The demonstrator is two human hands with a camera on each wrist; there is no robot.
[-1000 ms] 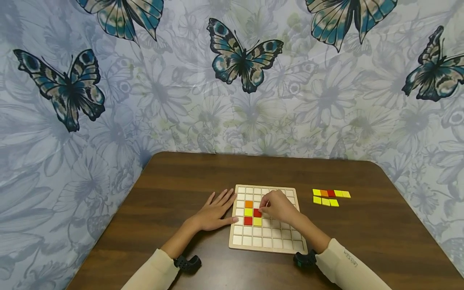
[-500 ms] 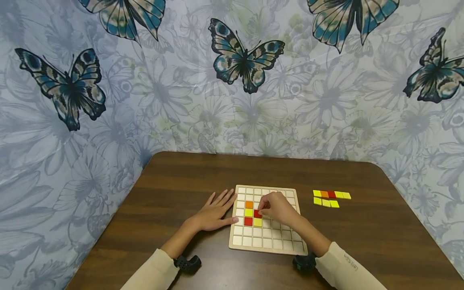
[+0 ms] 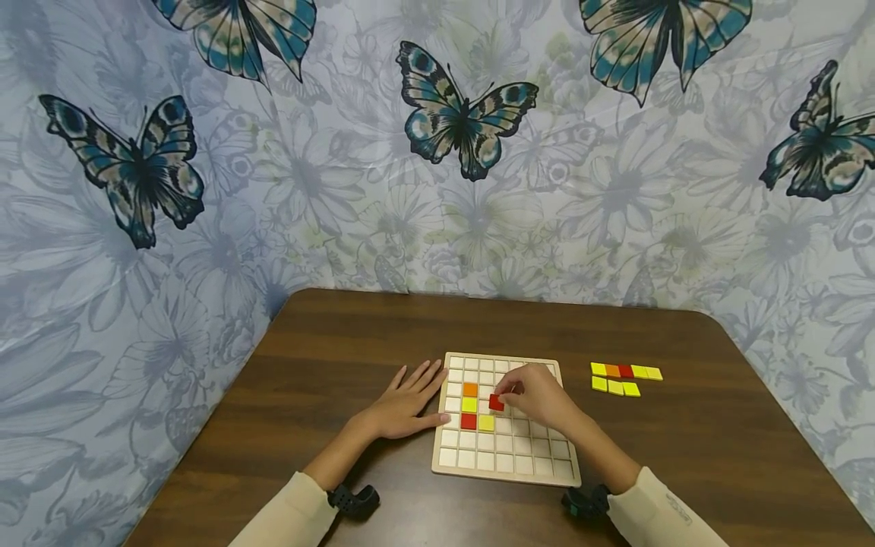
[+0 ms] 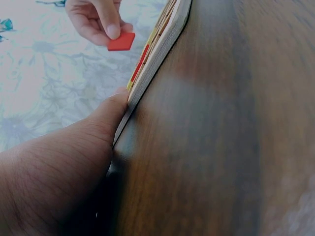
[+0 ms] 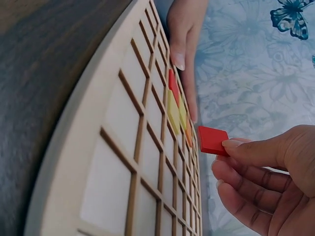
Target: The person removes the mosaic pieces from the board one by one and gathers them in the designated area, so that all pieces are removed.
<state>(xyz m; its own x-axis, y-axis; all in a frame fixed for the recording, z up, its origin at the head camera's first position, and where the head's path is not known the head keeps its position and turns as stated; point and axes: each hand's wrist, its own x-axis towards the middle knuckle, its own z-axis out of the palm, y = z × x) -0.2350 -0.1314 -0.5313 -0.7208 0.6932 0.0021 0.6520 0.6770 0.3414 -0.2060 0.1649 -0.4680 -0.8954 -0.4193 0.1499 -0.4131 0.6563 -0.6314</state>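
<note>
And here's the right hand [image 3: 536,391], out over the board [image 3: 506,478], thumb and finger clamped on a red tile [image 3: 496,403]! Both wrist views show that tile lifted clear of the grid, one corner end in the pinch, the remaining fingers curled loosely below. It hangs just right of the coloured group, over the middle of the board.

Over on the left, the left hand [image 3: 403,406] lies palm down on the tabletop [image 3: 342,334], fingers apart and straight, gripping nothing, thumb touching the board's left rim.

Now look at the grid, pale squares all round and colour toward the left: an orange tile [image 3: 470,390] at the far end, a yellow tile [image 3: 469,405] next on the near side, then a second red tile [image 3: 468,422], with another yellow tile [image 3: 486,422] right beside that red one.

Well to the right of the board, two lines of loose tiles! The far row [image 3: 626,371] reads yellow, orange, red, yellow, yellow from left to right; the near row [image 3: 615,387] is three yellows. Black straps [image 3: 354,501] circle both wrists below cream sleeves [image 3: 287,509], and a butterfly-print cloth [image 3: 307,175] fills the far side.
</note>
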